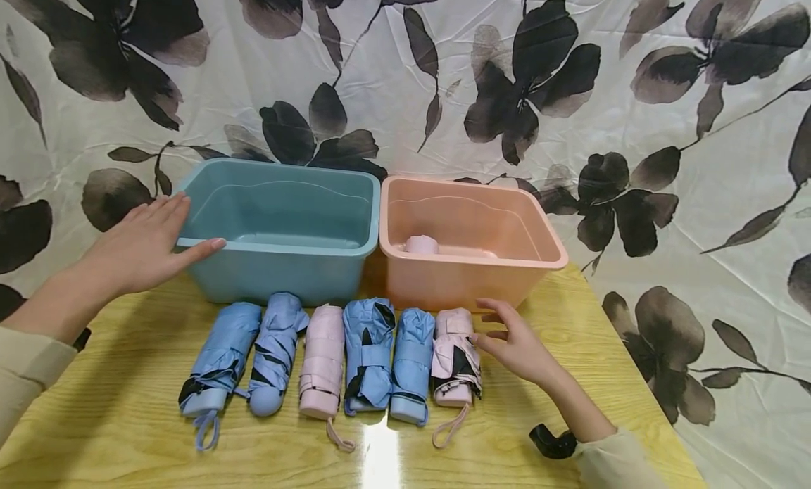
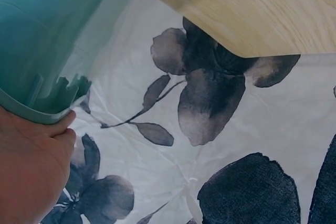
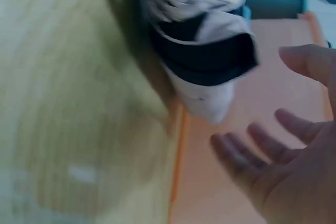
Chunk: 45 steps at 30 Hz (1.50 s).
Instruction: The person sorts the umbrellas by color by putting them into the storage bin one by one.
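Note:
My left hand (image 1: pixel 142 246) rests with straight fingers on the left rim of the teal bin (image 1: pixel 279 274); the left wrist view also has it at this rim. To the right of the row of folded umbrellas, my right hand (image 1: pixel 516 345) is held with loosely bent, spread fingers. Its fingertips are right beside the rightmost pink umbrella (image 1: pixel 455 355), whose black lining shows through its loose folds. In the right wrist view, a gap separates the fingers from this umbrella (image 3: pixel 205 98). Nothing is in either hand.
Left of that umbrella lie two blue umbrellas (image 1: pixel 412 362) (image 1: pixel 369 352), a pink one (image 1: pixel 322 362) and two more blue ones (image 1: pixel 275 352) (image 1: pixel 222 352). Behind them, the peach bin (image 1: pixel 469 281) adjoins the teal one; a pink rolled end (image 1: pixel 421 245) shows inside. Floral cloth (image 1: pixel 431 144) hangs behind the table.

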Motion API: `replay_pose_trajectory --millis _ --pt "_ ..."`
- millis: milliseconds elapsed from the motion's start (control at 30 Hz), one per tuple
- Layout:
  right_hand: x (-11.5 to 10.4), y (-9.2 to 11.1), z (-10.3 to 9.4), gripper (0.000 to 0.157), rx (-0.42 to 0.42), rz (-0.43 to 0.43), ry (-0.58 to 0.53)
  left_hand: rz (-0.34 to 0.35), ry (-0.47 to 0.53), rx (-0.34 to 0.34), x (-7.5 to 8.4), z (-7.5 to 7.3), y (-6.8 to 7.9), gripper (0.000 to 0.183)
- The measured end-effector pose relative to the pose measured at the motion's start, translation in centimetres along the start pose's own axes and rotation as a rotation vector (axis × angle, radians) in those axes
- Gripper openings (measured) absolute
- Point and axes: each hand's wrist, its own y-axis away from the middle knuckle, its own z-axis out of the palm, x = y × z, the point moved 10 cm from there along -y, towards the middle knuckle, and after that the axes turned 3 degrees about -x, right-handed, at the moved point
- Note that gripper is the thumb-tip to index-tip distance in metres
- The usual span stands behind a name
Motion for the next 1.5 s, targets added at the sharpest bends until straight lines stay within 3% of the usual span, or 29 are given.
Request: replay_pose_trajectory --millis 333,567,833,1000,1500 --pt "2.0 -1.0 3.2 0.088 -0.187 0.074 0.185 -0.004 0.007 -0.010 0.3 0.1 0.2 0.105" --pt "2.1 -2.4 3.9 0.097 -0.219 0.056 0.145 0.001 0.001 0.008 0.4 -0.2 0.1 0.104" --pt "2.0 -3.2 4.5 0.099 -0.161 0.082 0.146 0.001 -0.004 0.016 0.3 -0.4 0.1 0.105" --pt "2.6 -3.1 4.1 0.098 -0.101 0.141 0.107 0.002 -0.001 0.018 0.2 -0.3 0.0 0.105" --pt "2.3 -0.7 3.0 0.095 0.012 0.174 -0.166 0.008 0.000 0.014 0.1 -0.2 0.1 0.104"
